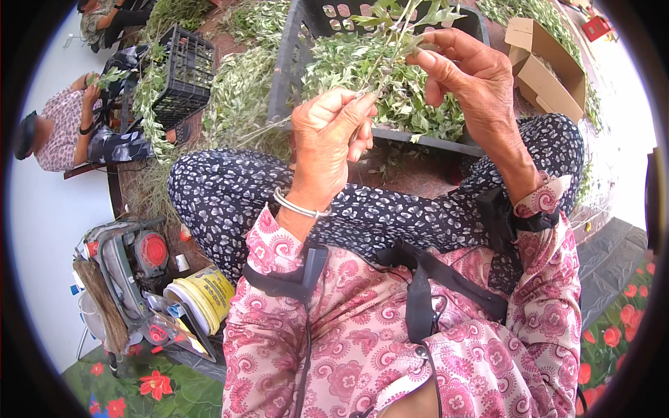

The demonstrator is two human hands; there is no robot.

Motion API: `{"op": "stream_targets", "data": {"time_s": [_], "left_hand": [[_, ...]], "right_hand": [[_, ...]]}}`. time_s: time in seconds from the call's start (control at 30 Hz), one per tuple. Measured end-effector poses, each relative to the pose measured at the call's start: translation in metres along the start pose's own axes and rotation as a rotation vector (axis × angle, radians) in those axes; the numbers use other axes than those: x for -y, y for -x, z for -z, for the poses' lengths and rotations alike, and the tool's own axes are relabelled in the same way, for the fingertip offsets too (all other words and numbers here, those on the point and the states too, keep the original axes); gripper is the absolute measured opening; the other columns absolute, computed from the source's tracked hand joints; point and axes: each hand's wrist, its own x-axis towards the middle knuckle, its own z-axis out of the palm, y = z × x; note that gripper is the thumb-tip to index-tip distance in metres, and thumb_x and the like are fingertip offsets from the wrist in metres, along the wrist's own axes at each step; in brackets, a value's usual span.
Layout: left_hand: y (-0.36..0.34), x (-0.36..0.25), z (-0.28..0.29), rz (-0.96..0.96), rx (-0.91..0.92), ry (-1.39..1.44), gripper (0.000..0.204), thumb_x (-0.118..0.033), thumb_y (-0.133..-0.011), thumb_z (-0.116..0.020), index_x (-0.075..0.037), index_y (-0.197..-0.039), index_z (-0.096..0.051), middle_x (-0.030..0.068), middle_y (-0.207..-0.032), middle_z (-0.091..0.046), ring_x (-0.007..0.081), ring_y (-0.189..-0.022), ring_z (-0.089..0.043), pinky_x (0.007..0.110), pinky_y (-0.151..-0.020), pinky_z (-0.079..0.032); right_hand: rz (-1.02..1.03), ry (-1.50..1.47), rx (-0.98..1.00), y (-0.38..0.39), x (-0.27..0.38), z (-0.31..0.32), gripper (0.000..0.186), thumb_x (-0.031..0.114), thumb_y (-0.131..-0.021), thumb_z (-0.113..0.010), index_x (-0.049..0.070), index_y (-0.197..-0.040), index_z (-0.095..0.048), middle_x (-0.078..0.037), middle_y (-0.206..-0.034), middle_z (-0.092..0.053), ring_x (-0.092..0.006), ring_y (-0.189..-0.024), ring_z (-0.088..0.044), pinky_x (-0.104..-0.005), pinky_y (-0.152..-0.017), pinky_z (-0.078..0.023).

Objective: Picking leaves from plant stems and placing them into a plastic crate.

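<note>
My left hand [334, 132] is closed on a thin pale leafy stem [383, 70] that rises toward the upper right. Near its upper part, my right hand [470, 83] pinches the same stem between thumb and finger, with the other fingers curled. Green leaves top the stem. Directly behind both hands is a large dark plastic crate [282, 76], holding a heap of loose grey-green leaves [428, 118].
Cut plants [237, 90] lie left of the crate. An open cardboard box [543, 73] stands right. Another person [63, 132] sits beside a second crate [181, 80] at upper left, another behind [97, 17]. Machinery [150, 251] and a yellow bucket [209, 299] sit lower left.
</note>
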Motion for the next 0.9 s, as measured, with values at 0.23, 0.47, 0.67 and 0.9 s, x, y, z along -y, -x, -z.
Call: {"op": "stream_targets", "data": {"time_s": [0.23, 0.47, 0.67, 0.9], "left_hand": [[0.003, 0.001, -0.003, 0.013, 0.028, 0.06, 0.014, -0.01, -0.082, -0.055, 0.003, -0.076, -0.055, 0.0048, -0.059, -0.052, 0.0077, -0.043, -0.045, 0.016, -0.036, -0.033], [0.005, -0.001, -0.007, -0.001, -0.007, 0.083, 0.015, -0.011, -0.082, -0.055, 0.002, -0.074, -0.054, 0.0038, -0.058, -0.05, 0.0059, -0.042, -0.041, 0.016, -0.036, -0.032], [0.004, -0.001, -0.013, 0.012, 0.013, 0.169, 0.014, -0.009, -0.082, -0.055, 0.0, -0.072, -0.052, 0.0019, -0.055, -0.048, 0.0045, -0.04, -0.038, 0.016, -0.035, -0.029], [0.007, -0.003, -0.012, 0.029, 0.025, 0.223, 0.016, -0.011, -0.083, -0.053, 0.001, -0.073, -0.052, 0.0025, -0.056, -0.048, 0.0048, -0.039, -0.036, 0.019, -0.039, -0.034]], "right_hand": [[0.121, 0.167, 0.041, 0.001, 0.002, -0.001, 0.014, 0.013, -0.077, -0.061, -0.001, -0.081, -0.059, -0.001, -0.055, -0.054, -0.0042, -0.045, -0.051, -0.0178, -0.04, -0.039], [0.426, 0.489, 0.095, 0.0, 0.0, -0.003, 0.009, 0.006, -0.072, -0.061, 0.0, -0.076, -0.056, -0.006, -0.058, -0.053, -0.0139, -0.049, -0.054, -0.026, -0.044, -0.04], [0.598, 0.565, 0.424, 0.018, 0.006, -0.017, 0.011, 0.0, -0.064, -0.056, 0.003, -0.068, -0.046, -0.007, -0.064, -0.05, -0.0225, -0.058, -0.057, -0.0299, -0.049, -0.047], [0.567, 0.6, 0.011, 0.004, 0.012, 0.001, 0.003, -0.002, -0.076, -0.054, -0.002, -0.077, -0.051, -0.006, -0.088, -0.058, -0.0084, -0.055, -0.052, -0.0196, -0.048, -0.044]]}}
